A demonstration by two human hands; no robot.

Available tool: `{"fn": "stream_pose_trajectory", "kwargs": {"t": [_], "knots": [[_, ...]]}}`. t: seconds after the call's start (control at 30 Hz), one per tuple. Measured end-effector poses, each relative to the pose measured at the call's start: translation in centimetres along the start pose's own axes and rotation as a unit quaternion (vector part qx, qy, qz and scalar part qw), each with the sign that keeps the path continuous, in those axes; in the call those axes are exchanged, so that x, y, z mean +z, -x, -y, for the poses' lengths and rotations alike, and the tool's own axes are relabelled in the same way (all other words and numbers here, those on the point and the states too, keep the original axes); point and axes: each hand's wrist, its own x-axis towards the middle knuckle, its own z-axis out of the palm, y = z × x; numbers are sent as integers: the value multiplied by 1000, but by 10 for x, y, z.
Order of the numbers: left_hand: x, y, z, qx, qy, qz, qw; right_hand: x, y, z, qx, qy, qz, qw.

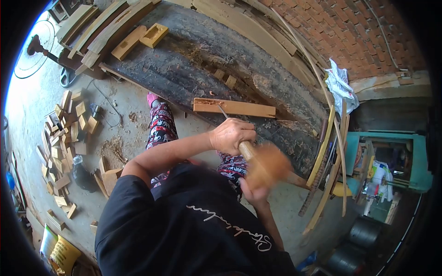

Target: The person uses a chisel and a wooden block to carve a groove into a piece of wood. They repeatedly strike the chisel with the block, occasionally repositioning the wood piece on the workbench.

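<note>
At frame centre we chisel the wood piece: left hand clenches the chisel, right hand grips the blurred mallet; next needs a square strike

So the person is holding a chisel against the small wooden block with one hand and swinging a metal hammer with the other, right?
Not quite. The head view shows the striking tool is a wooden mallet, blurred mid-swing in the right hand, not a metal hammer. The rest stands: the left hand holds the chisel against the small wooden block on the dark workbench.
</note>
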Motion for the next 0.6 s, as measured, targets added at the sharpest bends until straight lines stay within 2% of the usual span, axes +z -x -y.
{"fn": "stream_pose_trajectory", "kwargs": {"t": [0.07, 0.17, 0.23, 0.27, 0.33, 0.4, 0.47, 0.53, 0.6], "knots": [[-12, 1, 11, 3, -30, 20, 999, 10, 8, 3, 150, -101, -51, 982], [-36, 0, 6, 13, 3, 9, 1000, -7, -1, 12, 129, -103, -95, 982], [-58, -3, 2, -21, 33, 13, 999, -15, -14, 16, 166, -97, -81, 978], [-69, -4, -4, -44, 21, -16, 999, -17, -23, 12, 196, -93, -63, 974], [-84, 2, -1, -90, 87, -100, 987, -20, -38, 0, 205, -42, -41, 977], [-83, 15, 9, -246, 211, -232, 917, -17, -56, -8, 265, -66, -43, 961], [-88, 19, 22, -253, 231, -354, 870, -15, -76, -21, 255, -56, -25, 965], [-94, 24, 34, -245, 336, -421, 806, -18, -91, -30, 240, -45, -3, 970], [-100, 27, 42, -244, 351, -431, 794, -22, -101, -36, 303, -30, 97, 948]]}}
